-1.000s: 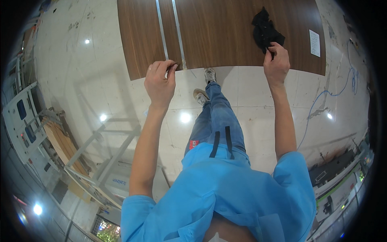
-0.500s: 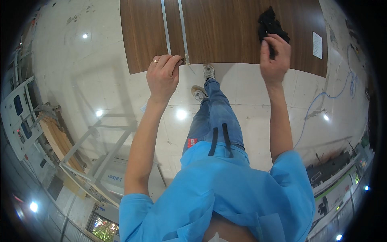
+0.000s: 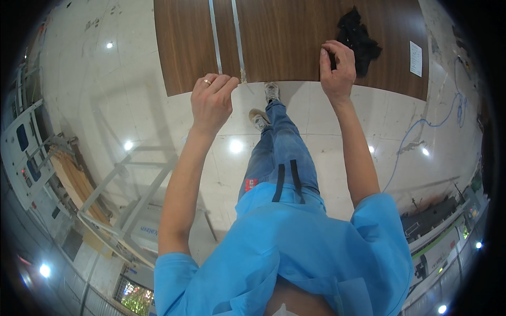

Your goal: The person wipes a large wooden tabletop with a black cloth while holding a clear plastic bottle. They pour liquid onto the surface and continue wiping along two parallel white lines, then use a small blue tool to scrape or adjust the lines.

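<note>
A dark brown wood-grain board point(image 3: 290, 42) lies in front of me. Two narrow grey strips point(image 3: 216, 37) run along it toward its near edge, and the right one ends in a ragged, pale patch. My left hand point(image 3: 213, 102), a ring on one finger, is closed in a pinch at that edge, beside the strip ends. Whatever its fingertips hold is hidden. Over the board's near edge, my right hand point(image 3: 339, 73) has its thumb and curled fingertips close together; I cannot make out anything between them. A crumpled black cloth item point(image 3: 363, 45) lies just right of it.
A white label point(image 3: 416, 58) is on the board's right part. Blue cable point(image 3: 411, 129) trails over the tiled floor at right. A pale metal frame point(image 3: 124, 195) and wooden planks point(image 3: 74, 174) stand at left. My shoes point(image 3: 259, 119) are just below the board's edge.
My right hand has moved left, away from the black cloth item, uncovering more of it. My left hand has barely shifted at the board's edge.
</note>
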Demonstrator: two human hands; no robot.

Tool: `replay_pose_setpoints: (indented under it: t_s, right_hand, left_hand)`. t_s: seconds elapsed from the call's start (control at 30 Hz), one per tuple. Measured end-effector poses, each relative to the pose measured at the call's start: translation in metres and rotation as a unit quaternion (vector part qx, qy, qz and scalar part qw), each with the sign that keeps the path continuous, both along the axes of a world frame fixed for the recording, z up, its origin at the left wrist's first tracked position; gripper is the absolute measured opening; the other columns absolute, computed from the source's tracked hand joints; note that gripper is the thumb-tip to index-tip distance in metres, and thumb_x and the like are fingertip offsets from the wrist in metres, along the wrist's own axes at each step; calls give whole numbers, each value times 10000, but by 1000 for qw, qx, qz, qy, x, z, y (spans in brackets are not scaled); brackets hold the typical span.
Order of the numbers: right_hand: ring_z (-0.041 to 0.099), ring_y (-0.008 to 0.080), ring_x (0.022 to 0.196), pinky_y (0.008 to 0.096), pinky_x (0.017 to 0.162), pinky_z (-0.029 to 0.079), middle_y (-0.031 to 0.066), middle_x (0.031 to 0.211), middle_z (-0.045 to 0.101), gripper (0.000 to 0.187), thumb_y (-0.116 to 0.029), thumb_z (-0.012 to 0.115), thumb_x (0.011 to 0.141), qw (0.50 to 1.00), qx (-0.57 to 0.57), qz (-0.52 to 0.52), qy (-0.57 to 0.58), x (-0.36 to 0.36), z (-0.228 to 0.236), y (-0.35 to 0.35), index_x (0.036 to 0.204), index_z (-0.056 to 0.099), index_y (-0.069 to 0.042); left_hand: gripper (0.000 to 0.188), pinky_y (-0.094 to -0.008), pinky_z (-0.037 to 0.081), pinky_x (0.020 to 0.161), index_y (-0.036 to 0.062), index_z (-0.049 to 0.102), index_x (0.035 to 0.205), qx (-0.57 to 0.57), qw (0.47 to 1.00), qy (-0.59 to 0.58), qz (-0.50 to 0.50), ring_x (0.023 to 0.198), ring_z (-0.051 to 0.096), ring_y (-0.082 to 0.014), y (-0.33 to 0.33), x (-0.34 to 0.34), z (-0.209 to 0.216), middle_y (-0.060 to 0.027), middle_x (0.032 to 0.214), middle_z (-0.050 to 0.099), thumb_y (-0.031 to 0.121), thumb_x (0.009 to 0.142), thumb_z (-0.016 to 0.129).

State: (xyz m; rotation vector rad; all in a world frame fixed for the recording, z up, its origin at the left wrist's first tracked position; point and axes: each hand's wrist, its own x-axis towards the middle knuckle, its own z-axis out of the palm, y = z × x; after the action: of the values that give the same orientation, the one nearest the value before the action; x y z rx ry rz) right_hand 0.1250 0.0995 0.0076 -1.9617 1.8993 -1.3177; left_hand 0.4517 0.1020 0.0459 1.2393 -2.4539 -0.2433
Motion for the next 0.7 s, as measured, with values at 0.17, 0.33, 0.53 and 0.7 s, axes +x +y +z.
replay_pose_setpoints:
  t_s: [0.17, 0.33, 0.53, 0.7]
  right_hand:
    - [651, 250, 938, 345, 771, 536, 96, 1133, 740, 141, -25, 743, 941, 1000, -14, 12, 4, -1, 1, -2, 1080, 729, -44]
    - [682, 263, 1009, 355, 827, 554, 110, 1142, 746, 202, -11, 756, 924, 997, -25, 19, -67, 11, 24, 8, 1123, 745, -46]
    - [702, 305, 989, 369, 868, 570, 150, 1116, 719, 410, -192, 805, 956, 884, 309, 189, -295, 76, 77, 71, 1306, 674, -25]
    - [723, 342, 1013, 443, 860, 585, 173, 1139, 718, 488, -235, 793, 975, 888, 336, 240, -202, 108, 91, 100, 1396, 626, -54]
  left_hand:
    - [251, -400, 528, 893, 115, 761, 998, 58, 997, -18, -52, 945, 693, -223, 39, -9, 9, -8, 979, 745, -18, 785, 784]
    - [171, -367, 547, 812, 98, 776, 1007, 119, 982, 119, 83, 908, 697, -227, 76, -25, 31, -34, 954, 731, 10, 864, 805]
    - [118, -276, 554, 753, 34, 731, 1094, 421, 691, 474, 346, 894, 682, -109, 85, -48, 38, -29, 987, 726, 72, 997, 786]
    - [249, -290, 619, 768, 7, 659, 1213, 507, 543, 530, 409, 884, 731, -135, 88, -55, 41, -50, 994, 715, 114, 1017, 771]
